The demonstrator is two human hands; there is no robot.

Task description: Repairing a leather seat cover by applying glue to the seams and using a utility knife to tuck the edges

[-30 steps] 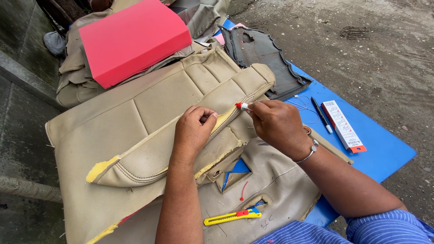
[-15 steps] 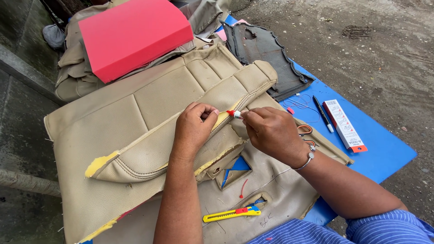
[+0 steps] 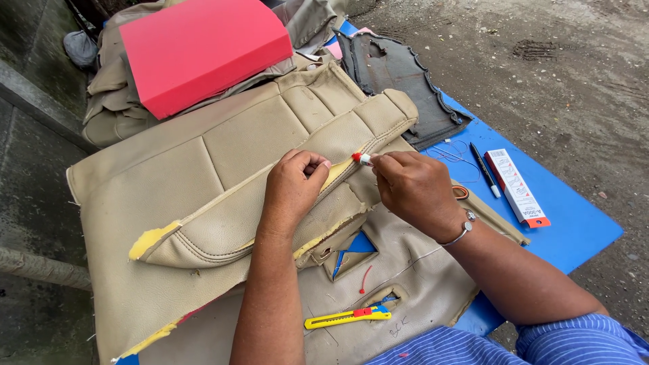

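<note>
A beige seat cover [image 3: 223,169] lies on the blue table [image 3: 574,230], its seam edge pinched by the left hand [image 3: 292,186]. A small red-tipped tube [image 3: 362,159] is gripped by the right hand [image 3: 416,189] at that seam. A yellow knife [image 3: 347,318] lies near.

— What does the person wear?
— A blue shirt with thin white stripes [image 3: 541,341], sleeves ending above the elbows.
— Any jewellery?
— A slim silver metal bangle [image 3: 462,232] circles the right wrist.
</note>
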